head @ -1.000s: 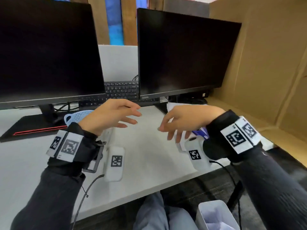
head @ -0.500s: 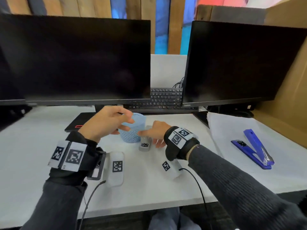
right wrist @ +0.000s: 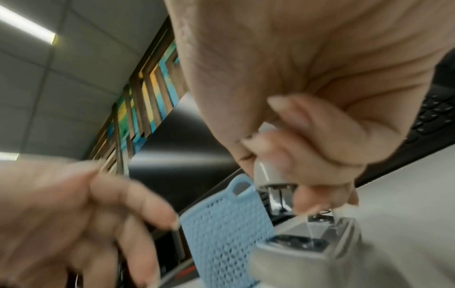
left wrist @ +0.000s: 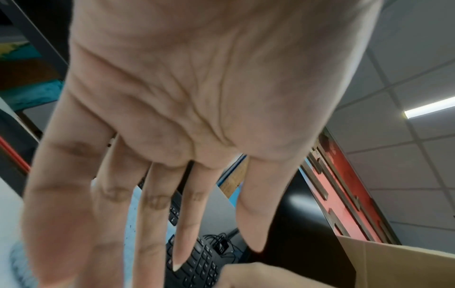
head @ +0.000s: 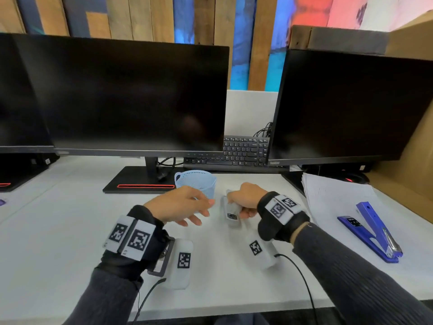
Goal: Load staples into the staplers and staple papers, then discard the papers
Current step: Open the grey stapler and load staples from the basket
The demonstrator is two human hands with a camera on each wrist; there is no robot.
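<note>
A grey stapler (head: 231,213) lies on the white desk (head: 70,231) just right of a light blue mesh basket (head: 195,181). My right hand (head: 242,204) grips the stapler. In the right wrist view its curled fingers (right wrist: 320,148) hold the stapler's upper arm (right wrist: 264,173) raised off the base (right wrist: 307,245), and a spring shows between them. My left hand (head: 199,211) hovers open in front of the basket, holding nothing; the left wrist view shows its fingers (left wrist: 157,224) spread straight. A blue stapler (head: 370,231), hinged open, rests on a stack of white papers (head: 332,195) at the right.
Two black monitors (head: 131,97) (head: 351,106) stand at the back, with a black keyboard (head: 241,151) between them. The left monitor's base (head: 140,181) sits just behind the basket. A cardboard wall (head: 417,148) closes off the right side. The desk's front edge (head: 234,310) is near my body.
My head view swung left. My right hand moved left, away from the papers, to the grey stapler and took hold of it. My left hand stayed open near the basket.
</note>
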